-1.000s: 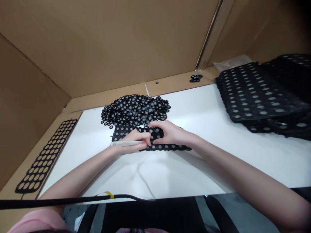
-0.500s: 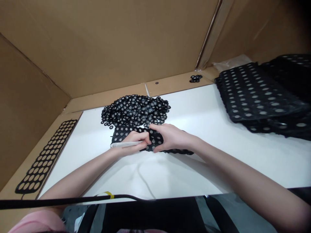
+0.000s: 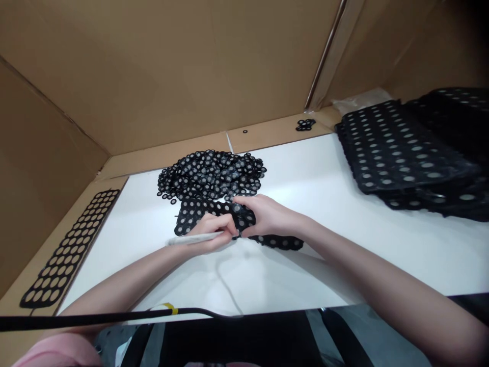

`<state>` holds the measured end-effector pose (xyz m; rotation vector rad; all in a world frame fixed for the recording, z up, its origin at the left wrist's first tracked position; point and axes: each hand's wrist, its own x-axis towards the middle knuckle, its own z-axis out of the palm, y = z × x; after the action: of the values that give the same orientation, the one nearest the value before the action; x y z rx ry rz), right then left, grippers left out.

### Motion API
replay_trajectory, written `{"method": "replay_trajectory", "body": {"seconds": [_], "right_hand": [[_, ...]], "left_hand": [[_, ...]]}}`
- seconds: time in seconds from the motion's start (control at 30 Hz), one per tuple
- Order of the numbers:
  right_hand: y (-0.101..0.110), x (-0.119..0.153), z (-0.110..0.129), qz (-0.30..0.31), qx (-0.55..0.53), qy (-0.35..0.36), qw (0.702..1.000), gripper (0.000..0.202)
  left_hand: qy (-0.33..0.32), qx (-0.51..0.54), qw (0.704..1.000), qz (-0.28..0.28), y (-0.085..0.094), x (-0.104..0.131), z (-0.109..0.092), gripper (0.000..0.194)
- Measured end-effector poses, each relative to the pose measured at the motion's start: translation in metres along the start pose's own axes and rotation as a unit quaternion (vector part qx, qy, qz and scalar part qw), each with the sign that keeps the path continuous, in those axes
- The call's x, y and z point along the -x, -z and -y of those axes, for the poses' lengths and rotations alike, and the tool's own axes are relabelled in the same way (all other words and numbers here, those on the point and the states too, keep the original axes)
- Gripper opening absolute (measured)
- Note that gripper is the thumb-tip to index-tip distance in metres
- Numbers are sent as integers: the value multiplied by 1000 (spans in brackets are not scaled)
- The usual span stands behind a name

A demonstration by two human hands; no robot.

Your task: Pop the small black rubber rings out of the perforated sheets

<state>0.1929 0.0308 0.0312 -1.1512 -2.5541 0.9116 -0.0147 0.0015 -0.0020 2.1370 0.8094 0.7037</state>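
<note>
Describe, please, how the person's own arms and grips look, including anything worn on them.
The left arm and right arm are slender, with bare forearms. The left grip and right grip are ungloved; no ring, watch or marking can be seen. Pink fabric, probably a sleeve, shows near the left arm; no sleeve is visible on the right.

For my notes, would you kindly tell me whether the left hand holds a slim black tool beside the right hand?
Not quite: the head view shows that the slim tool in the left hand, beside the right hand, is white.
</note>
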Motion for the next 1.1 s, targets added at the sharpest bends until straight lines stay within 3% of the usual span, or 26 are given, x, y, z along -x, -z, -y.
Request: {"method": "replay_trajectory", "body": {"seconds": [0.27,0.5,0.67,1.1], "right_hand": [[0,0,0,-3,-5,1,1000,38],[-1,0,1,-6,-2,7,1000,33],[-4,0,5,-7,4,7,1000,30],[0,0,5,-4,-2,8,1000,30]], "left_hand": [[11,-14,1000,-1,-2,0,1,14],[2,-49,997,66,4,-5,-6,17],[38,-42,992,113,8,-11,-15,16],[53,-4,989,135,9,-8,-10,15]]}}
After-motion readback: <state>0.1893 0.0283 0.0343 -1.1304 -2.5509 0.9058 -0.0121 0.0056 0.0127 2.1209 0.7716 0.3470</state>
